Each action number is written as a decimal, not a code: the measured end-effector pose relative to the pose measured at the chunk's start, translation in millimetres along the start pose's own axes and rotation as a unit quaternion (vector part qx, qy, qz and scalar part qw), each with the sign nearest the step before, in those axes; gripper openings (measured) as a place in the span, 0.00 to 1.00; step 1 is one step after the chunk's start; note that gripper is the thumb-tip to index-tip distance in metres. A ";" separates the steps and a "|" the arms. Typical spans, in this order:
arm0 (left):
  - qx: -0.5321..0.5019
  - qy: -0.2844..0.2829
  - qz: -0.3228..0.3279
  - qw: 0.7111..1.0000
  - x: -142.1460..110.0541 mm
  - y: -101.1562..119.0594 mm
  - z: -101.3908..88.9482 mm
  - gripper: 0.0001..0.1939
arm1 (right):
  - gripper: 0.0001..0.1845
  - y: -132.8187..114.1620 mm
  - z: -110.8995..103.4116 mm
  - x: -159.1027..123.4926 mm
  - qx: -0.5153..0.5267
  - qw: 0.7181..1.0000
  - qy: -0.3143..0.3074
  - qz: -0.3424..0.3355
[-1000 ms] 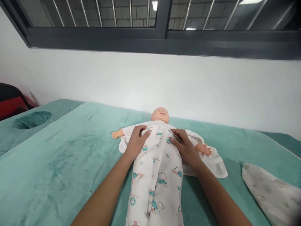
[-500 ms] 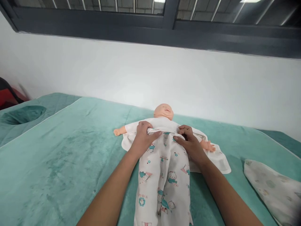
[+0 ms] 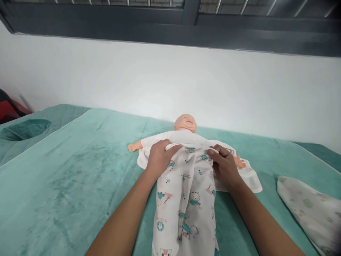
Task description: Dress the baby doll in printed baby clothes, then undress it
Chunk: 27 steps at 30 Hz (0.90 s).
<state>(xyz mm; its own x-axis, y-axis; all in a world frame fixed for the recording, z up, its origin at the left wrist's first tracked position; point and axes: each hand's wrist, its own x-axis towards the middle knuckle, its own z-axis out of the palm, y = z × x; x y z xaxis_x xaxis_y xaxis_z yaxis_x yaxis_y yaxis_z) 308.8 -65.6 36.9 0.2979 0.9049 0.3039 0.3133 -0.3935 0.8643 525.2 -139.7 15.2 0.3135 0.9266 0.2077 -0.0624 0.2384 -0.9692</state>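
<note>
Green plush bedding (image 3: 80,185) spreads below. Your left hand (image 3: 160,156) and right hand (image 3: 226,163) each pinch the top edge of the printed white cloth (image 3: 198,181) between them; its long axis runs from your fingers back toward you. Beyond them, a face-up doll (image 3: 185,123) points its head away.

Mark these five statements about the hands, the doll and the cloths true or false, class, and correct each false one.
1. The left hand and the right hand both hold the printed cloth. True.
2. The doll lies face down. False: it lies on its back.
3. The doll's arms are spread out to either side. True.
4. The patterned cloth at the right edge is under the right hand. False: it lies apart from both hands.
5. The cover beneath the doll is red. False: it is green.
</note>
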 end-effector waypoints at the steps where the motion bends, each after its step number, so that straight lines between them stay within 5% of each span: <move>1: -0.009 -0.005 -0.006 1.000 -0.3 0.9 -0.3 0.24 | 0.21 0.0 -1.0 0.2 0.012 1.000 -0.005 0.007; 16: -0.003 -0.014 -0.044 0.999 -1.6 -0.3 0.0 0.28 | 0.23 4.3 -19.8 2.7 -0.097 0.986 -0.116 0.073; 24: 0.008 -0.016 -0.054 0.998 -1.8 -1.4 0.3 0.28 | 0.22 -18.3 -22.6 3.0 -0.190 0.931 -0.281 0.135; 27: 0.007 -0.017 -0.048 0.999 -2.7 -1.0 0.4 0.28 | 0.23 -18.0 -27.2 2.0 -0.227 0.915 -0.297 0.153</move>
<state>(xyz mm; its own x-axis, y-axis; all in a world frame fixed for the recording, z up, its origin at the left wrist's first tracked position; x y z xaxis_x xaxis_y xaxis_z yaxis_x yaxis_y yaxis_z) 308.1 -67.8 35.1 0.2967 0.9323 0.2066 0.3536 -0.3082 0.8832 552.8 -150.1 29.4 -0.2322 0.9562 -0.1784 0.3816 -0.0792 -0.9209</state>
